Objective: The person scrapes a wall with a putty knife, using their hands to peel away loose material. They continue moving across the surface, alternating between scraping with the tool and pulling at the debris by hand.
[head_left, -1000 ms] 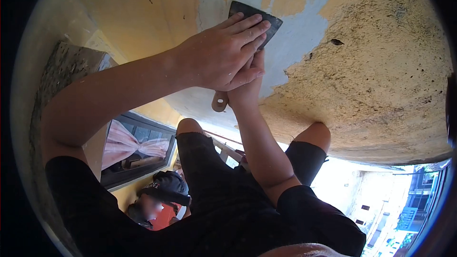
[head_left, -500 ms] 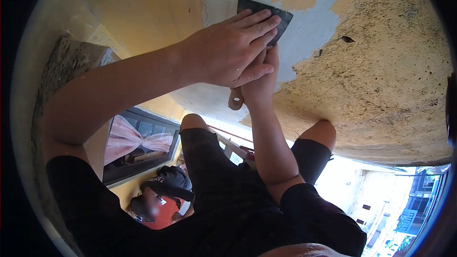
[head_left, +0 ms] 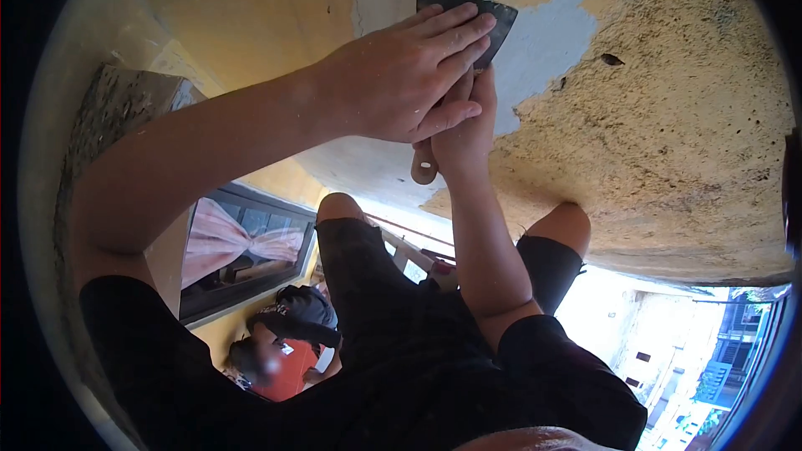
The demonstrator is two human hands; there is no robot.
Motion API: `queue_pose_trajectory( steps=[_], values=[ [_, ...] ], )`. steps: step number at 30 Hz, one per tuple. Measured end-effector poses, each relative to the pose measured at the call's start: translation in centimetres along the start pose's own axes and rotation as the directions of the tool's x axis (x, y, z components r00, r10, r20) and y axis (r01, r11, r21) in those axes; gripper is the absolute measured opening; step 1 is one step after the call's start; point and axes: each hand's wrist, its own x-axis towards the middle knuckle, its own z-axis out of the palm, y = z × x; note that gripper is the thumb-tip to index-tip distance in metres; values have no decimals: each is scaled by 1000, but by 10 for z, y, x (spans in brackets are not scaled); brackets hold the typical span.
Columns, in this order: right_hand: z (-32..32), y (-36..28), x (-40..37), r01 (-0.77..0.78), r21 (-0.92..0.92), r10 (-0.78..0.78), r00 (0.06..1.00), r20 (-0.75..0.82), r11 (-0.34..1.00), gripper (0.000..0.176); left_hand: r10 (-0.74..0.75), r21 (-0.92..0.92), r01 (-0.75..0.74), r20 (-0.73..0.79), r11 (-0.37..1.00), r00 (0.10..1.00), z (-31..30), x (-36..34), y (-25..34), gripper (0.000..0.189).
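Note:
A wide dark-bladed scraper (head_left: 505, 27) lies against the wall, its edge on the patch where yellow paint gives way to a pale grey layer (head_left: 547, 43). My left hand (head_left: 422, 63) rests flat on the blade, fingers stretched out and pressing on it. Under it, my right hand (head_left: 469, 129) is closed round the scraper's handle (head_left: 424, 165), whose holed end sticks out below. My left hand hides most of the right hand's fingers. Yellow paint (head_left: 251, 17) borders the patch on the left, and rough bare plaster (head_left: 660, 125) on the right.
A ledge with flaking paint (head_left: 125, 108) juts out at left, near my left arm. Below it is a dark-framed window (head_left: 271, 242) with a pink curtain (head_left: 217, 242). Another person (head_left: 292, 317) is lower down beside a red surface (head_left: 288, 372). Bright buildings (head_left: 660, 351) show at lower right.
The scraper and both hands have shifted a short way up the wall and slightly right. The left hand stays flat on the blade, the right hand on the handle.

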Motion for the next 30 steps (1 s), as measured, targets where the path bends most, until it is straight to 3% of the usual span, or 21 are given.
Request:
queue_pose_trajectory(
  steps=[4, 8, 12, 15, 17, 18, 20, 30],
  values=[
    [2, 2, 1, 50, -71, -52, 998, -27, 996, 24, 11, 4, -11, 20, 1000, 1000, -3, 2, 2, 64],
    [3, -1, 1, 22, 35, -21, 999, -24, 999, 24, -7, 3, 7, 24, 1000, 1000, -2, 2, 1, 64],
    [4, 4, 1, 75, -62, -73, 997, 23, 995, 29, -2, 12, 2, 3, 1000, 1000, -4, 2, 1, 63],
    [10, 2, 3, 94, 64, -93, 995, -19, 994, 29, -5, -2, 5, -3, 1000, 1000, -3, 2, 1, 62],
    [7, 8, 3, 279, -268, -284, 959, 21, 922, 29, 1, 35, -1, -3, 999, 1000, -3, 2, 1, 62],
    [7, 9, 1, 276, -268, -281, 960, 22, 923, 29, -1, 33, 1, -3, 999, 1000, -2, 0, 3, 62],
    [10, 7, 1, 185, -75, -187, 982, -31, 980, 30, -6, -11, 6, -4, 1000, 1000, -4, 1, 2, 62],
    [4, -3, 3, 53, 75, -53, 999, 5, 996, 28, 6, 12, -6, -10, 1000, 1000, -2, 3, 1, 62]
  ],
)
